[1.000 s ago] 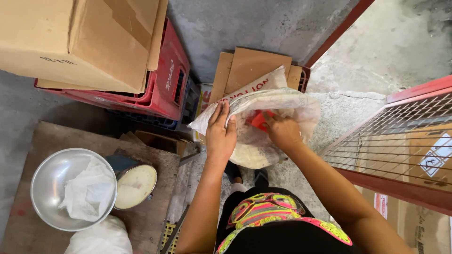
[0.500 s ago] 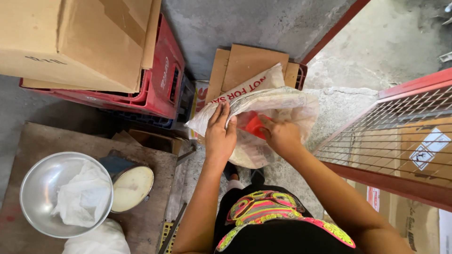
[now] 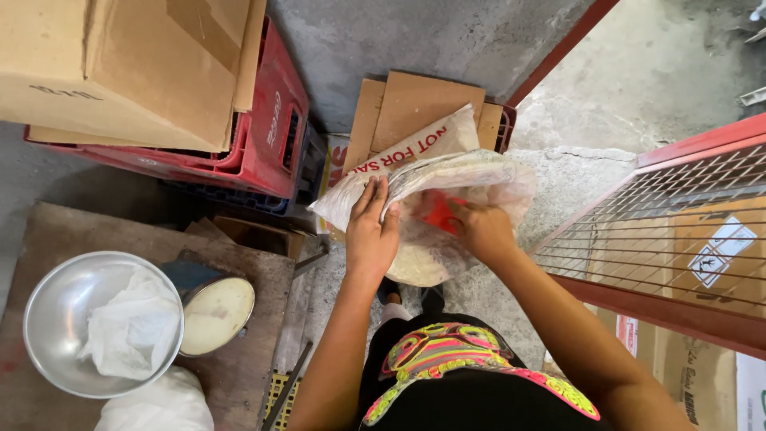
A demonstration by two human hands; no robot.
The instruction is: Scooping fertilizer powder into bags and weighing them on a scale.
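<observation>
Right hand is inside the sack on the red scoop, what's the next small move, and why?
Probably lift the red scoop out with the right hand. The left hand holds the white sack mouth open, and the scoop sits in the pale grain below.

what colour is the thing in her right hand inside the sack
Red: the scoop-like object in the right hand shows through the clear plastic; head view.

A wooden counter (image 3: 247,279) at the lower left carries a metal bowl (image 3: 56,311) with a crumpled white plastic bag (image 3: 132,331) in it, and just beside the bowl an open tin can (image 3: 215,303). The concrete floor (image 3: 495,40) bears a red crate (image 3: 271,136), flattened cardboard (image 3: 415,100) and a white sack (image 3: 443,203).
</observation>
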